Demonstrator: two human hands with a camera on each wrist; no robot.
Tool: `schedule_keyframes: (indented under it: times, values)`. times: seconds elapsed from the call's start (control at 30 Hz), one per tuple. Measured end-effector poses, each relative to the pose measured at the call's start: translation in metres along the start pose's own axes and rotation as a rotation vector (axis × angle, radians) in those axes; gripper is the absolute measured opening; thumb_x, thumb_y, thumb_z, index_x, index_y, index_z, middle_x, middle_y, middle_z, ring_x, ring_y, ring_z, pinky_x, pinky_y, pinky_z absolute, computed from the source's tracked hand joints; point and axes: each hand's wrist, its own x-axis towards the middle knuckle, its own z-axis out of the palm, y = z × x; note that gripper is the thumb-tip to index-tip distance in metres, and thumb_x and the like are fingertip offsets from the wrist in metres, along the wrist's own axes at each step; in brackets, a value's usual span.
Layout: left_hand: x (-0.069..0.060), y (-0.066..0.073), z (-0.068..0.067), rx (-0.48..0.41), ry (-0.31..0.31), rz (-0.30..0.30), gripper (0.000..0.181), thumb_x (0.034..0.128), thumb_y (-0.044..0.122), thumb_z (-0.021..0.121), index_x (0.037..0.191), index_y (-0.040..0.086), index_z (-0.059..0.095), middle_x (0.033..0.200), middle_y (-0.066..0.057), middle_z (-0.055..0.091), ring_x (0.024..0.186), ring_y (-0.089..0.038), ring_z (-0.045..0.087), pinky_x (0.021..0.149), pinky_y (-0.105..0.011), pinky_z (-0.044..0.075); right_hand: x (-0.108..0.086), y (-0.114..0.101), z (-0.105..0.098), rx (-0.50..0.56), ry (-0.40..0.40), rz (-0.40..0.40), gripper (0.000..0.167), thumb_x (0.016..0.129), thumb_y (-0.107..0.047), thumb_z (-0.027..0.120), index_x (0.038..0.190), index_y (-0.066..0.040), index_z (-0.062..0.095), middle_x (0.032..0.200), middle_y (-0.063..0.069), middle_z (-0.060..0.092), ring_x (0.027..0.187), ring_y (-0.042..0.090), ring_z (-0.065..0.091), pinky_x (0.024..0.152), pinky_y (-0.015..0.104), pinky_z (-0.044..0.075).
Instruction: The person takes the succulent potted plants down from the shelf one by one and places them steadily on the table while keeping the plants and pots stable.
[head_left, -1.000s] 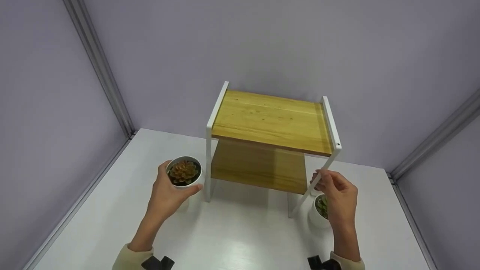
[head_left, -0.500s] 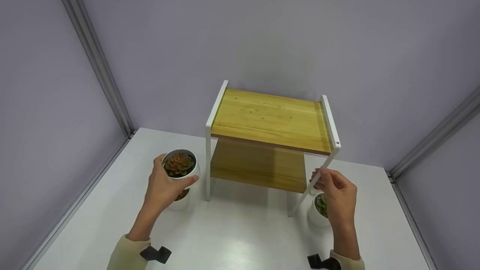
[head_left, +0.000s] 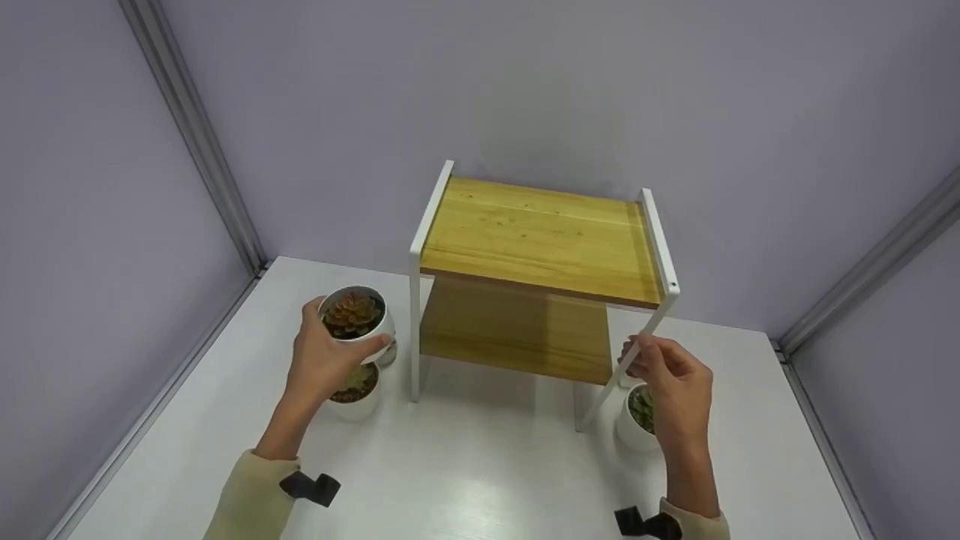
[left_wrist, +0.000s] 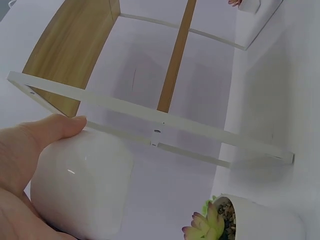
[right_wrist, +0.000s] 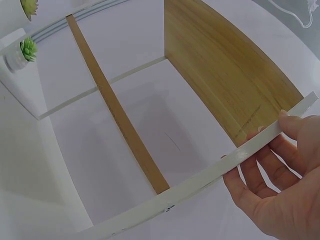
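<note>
My left hand (head_left: 324, 358) grips a white potted succulent (head_left: 352, 315) with orange-brown leaves, thumb and fingers around the pot. It is raised beside the left leg of a small two-tier shelf (head_left: 540, 240) with wooden boards and white frames. In the left wrist view the white pot (left_wrist: 82, 180) shows its smooth side. At the right, my right hand (head_left: 679, 394) pinches the shelf's front right leg; the right wrist view shows fingers (right_wrist: 260, 170) and thumb around the white frame (right_wrist: 200, 175).
A second potted succulent (head_left: 356, 390) stands on the white table (head_left: 465, 480) below my left hand, and part of another shows behind it. A green potted succulent (head_left: 640, 420) stands by my right hand, partly hidden. A grey wall (head_left: 525, 90) rises behind the shelf.
My left hand has moved left and away from me with the potted succulent, uncovering the pots beneath it. My right hand stays on the shelf leg.
</note>
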Motion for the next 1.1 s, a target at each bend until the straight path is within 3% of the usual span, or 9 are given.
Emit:
schedule_keyframes:
  times: [0.3, 0.77, 1.1]
  values:
    - [0.015, -0.003, -0.005, 0.030, 0.004, -0.007, 0.125, 0.0849, 0.049, 0.085, 0.167, 0.003, 0.003, 0.163, -0.030, 0.034, 0.152, -0.047, 0.037, 0.119, -0.069, 0.037, 0.000, 0.002, 0.000, 0.018, 0.000, -0.028, 0.035, 0.103, -0.034, 0.069, 0.113, 0.000, 0.077, 0.105, 0.017, 0.079, 0.093, 0.023, 0.079, 0.085, 0.030, 0.063]
    - [0.036, -0.023, -0.012, 0.041, 0.056, 0.007, 0.122, 0.0862, 0.048, 0.084, 0.167, 0.003, 0.005, 0.164, -0.028, 0.034, 0.153, -0.045, 0.037, 0.122, -0.067, 0.035, 0.000, 0.001, 0.000, 0.001, -0.005, -0.007, 0.038, 0.103, -0.037, 0.069, 0.114, -0.002, 0.077, 0.100, 0.003, 0.081, 0.096, 0.028, 0.079, 0.086, 0.030, 0.063]
    - [0.049, -0.041, -0.016, 0.092, 0.071, 0.005, 0.122, 0.0857, 0.050, 0.084, 0.166, -0.001, 0.008, 0.163, -0.029, 0.037, 0.153, -0.046, 0.038, 0.122, -0.065, 0.036, -0.001, 0.001, -0.001, -0.005, -0.006, -0.006, 0.041, 0.103, -0.037, 0.069, 0.117, 0.001, 0.075, 0.105, 0.012, 0.079, 0.100, 0.026, 0.078, 0.088, 0.027, 0.062]
